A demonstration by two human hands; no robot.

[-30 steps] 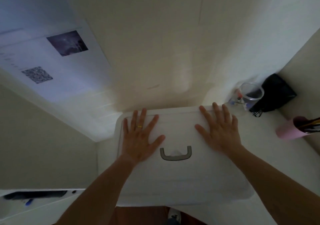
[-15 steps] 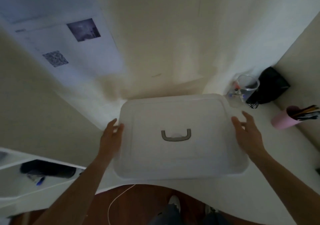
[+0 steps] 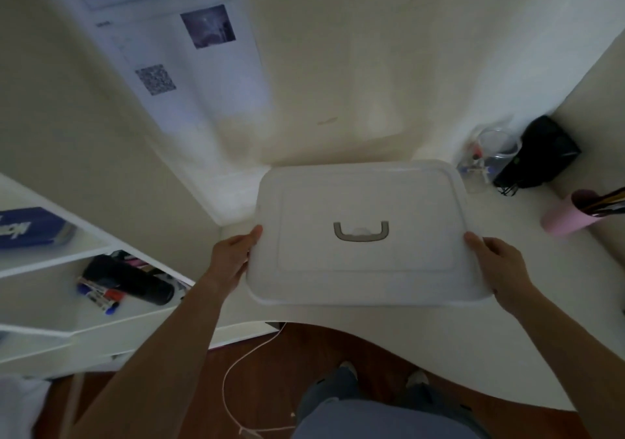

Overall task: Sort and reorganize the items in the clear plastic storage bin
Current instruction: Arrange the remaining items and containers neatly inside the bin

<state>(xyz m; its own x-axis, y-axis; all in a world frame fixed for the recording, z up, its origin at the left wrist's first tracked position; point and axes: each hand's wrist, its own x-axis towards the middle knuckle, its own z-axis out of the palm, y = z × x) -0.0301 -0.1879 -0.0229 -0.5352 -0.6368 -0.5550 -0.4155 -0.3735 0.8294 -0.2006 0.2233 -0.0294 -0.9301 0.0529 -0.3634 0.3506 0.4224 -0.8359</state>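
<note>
A clear plastic storage bin (image 3: 365,279) with a white lid and a grey handle (image 3: 361,233) stands on the white desk (image 3: 406,344), seen from above. The lid hides what is inside. My left hand (image 3: 233,256) grips the lid's left edge, thumb on top. My right hand (image 3: 497,262) grips the right edge in the same way.
Right of the bin stand a clear cup (image 3: 487,157) with small items, a black box (image 3: 541,154) and a pink cup (image 3: 568,218) holding brushes. A white shelf (image 3: 84,289) on the left holds a black case and markers. A white cable (image 3: 236,371) lies on the floor.
My hands moved from lying flat on top of the lid to gripping its left and right edges. The view pulled back and now shows the whole lid.
</note>
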